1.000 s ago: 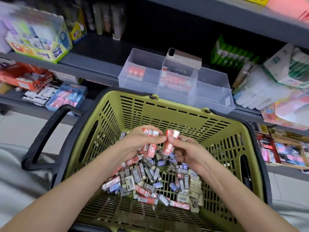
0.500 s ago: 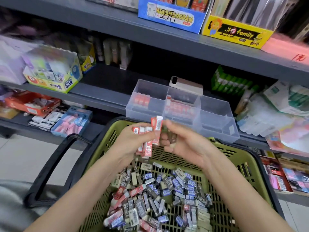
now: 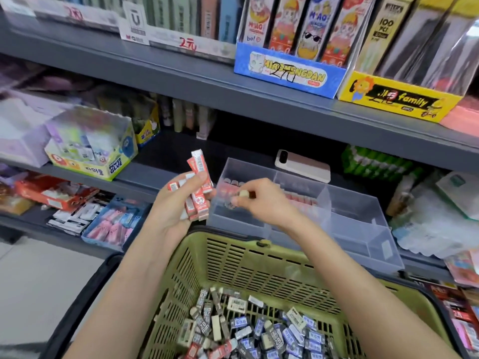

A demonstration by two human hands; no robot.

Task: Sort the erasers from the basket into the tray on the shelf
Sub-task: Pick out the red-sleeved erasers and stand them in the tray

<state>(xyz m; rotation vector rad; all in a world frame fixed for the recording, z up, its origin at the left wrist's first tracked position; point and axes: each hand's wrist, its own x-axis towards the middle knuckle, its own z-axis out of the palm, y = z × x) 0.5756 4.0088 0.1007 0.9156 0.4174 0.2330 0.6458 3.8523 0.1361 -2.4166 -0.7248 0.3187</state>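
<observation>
My left hand (image 3: 172, 211) grips a bunch of red-sleeved erasers (image 3: 199, 183) in front of the shelf, just left of the clear plastic tray (image 3: 363, 229). Over the tray's left compartment, my right hand (image 3: 261, 200) pinches a single eraser (image 3: 243, 194) whose pale end shows. Red erasers (image 3: 232, 187) stand in that left compartment, and more line the middle one. Below, the green basket (image 3: 248, 257) holds a heap of loose erasers (image 3: 259, 330) in grey, blue and red sleeves.
A phone (image 3: 303, 165) lies on the shelf behind the tray. A glue box (image 3: 96, 151) stands at left, green packs (image 3: 375, 164) at right. Stationery boxes (image 3: 290, 71) fill the upper shelf. The basket's black handle (image 3: 85, 301) sticks out left.
Both hands rose out of the basket toward the shelf. The left carries the red erasers up beside the tray. The right has moved over the tray's left compartment.
</observation>
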